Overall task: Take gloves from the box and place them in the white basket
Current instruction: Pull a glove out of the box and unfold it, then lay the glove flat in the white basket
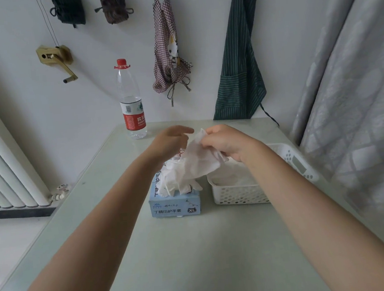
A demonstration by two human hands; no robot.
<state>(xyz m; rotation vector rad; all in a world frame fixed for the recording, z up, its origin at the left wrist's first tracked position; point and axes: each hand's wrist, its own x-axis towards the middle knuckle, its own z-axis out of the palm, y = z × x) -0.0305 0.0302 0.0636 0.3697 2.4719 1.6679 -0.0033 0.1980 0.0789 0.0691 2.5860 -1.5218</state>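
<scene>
A light blue glove box [175, 205] marked XL stands mid-table, with several white gloves [178, 182] spilling out of its top. My right hand [229, 142] pinches one white glove [200, 158] and holds it above the box, its lower end hanging toward the box. My left hand [170, 141] hovers just left of that glove with relaxed fingers that hold nothing. The white perforated basket [239, 196] sits right of the box, and white gloves lie inside it.
A clear water bottle [131, 99] with a red cap stands at the table's back left. Two aprons hang on the wall behind. A curtain runs along the right table edge, and a radiator stands at the far left.
</scene>
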